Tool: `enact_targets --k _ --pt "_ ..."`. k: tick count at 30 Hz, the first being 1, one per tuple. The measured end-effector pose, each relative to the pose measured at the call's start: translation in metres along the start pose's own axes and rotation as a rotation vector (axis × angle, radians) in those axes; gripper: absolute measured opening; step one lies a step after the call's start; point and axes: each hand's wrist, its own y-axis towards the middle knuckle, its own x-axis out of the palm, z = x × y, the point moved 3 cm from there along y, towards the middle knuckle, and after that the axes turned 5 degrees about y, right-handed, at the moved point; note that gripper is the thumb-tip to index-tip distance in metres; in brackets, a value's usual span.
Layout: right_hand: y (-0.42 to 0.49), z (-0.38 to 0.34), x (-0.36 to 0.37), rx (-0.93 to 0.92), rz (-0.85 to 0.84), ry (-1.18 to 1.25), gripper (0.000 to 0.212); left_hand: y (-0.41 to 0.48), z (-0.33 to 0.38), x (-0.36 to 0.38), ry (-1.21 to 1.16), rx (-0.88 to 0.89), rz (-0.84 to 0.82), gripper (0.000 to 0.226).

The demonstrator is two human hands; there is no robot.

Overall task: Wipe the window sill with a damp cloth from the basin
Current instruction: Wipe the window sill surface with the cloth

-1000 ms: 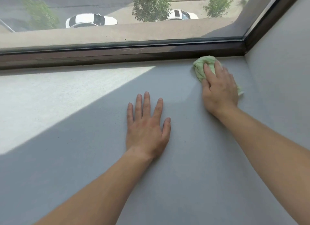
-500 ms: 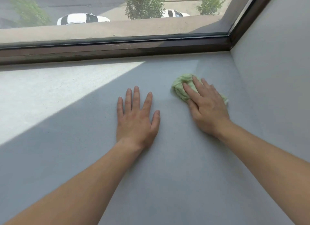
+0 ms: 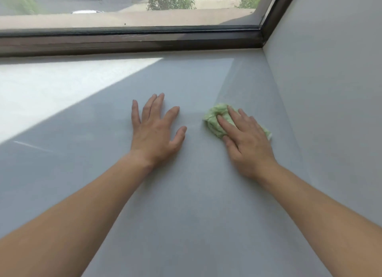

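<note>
Since a second ago my right hand has dragged the cloth back from the far corner by the frame toward me, so it now sits level with my left hand in the middle depth of the sill.

Nearest me, both bare forearms reach out over the grey window sill, which looks plain and dry along this near stretch; I see no streaks here. Further out, my left hand lies flat with fingers spread, palm down, bracing on the surface and gripping nothing. Just beside it to the right, apart from it, my right hand presses flat on the bunched green cloth, fingers extended over the top; the cloth shows past the fingertips and at the hand's outer edge, near the side wall.

Beyond the cloth, a faintly different band runs up toward the corner, which I take to be the damp track of the stroke. Farther left, a sunlit patch covers the sill, and behind everything runs the dark window frame.

My judgement: wiping is under way but early. Only the strip beside the right wall appears covered; the wide left part and the near stretch seem untouched. No basin is in view.
</note>
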Motion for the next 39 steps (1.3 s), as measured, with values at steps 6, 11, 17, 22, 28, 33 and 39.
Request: enact_targets --k 6,11,17,22,28,33,39 --pt "-0.037 -0.033 0.02 0.181 0.18 0.015 0.053 -0.08 0.04 0.005 -0.183 -0.036 -0.003 0.059" --pt "-0.122 -0.022 0.031 -0.198 0.007 -0.006 0.051 -0.122 0.055 0.017 -0.199 -0.063 -0.001 0.061" --pt "-0.13 0.004 0.021 0.186 0.131 0.04 0.053 -0.129 0.08 0.025 -0.085 -0.011 -0.012 0.063" --pt "-0.225 -0.022 0.053 -0.055 0.065 0.011 0.057 -0.145 0.1 0.036 -0.174 0.002 -0.055 0.066" --pt "-0.231 0.051 0.014 0.064 0.086 0.039 0.052 -0.147 0.104 0.039 -0.106 0.009 -0.051 0.064" --pt "-0.249 0.048 0.021 0.2 0.125 0.016 0.053 -0.146 0.112 0.038 -0.082 -0.02 -0.053 0.059" --pt "-0.251 0.056 0.018 0.133 0.088 0.046 0.053 -0.13 0.107 0.028 -0.101 -0.029 -0.012 0.052"
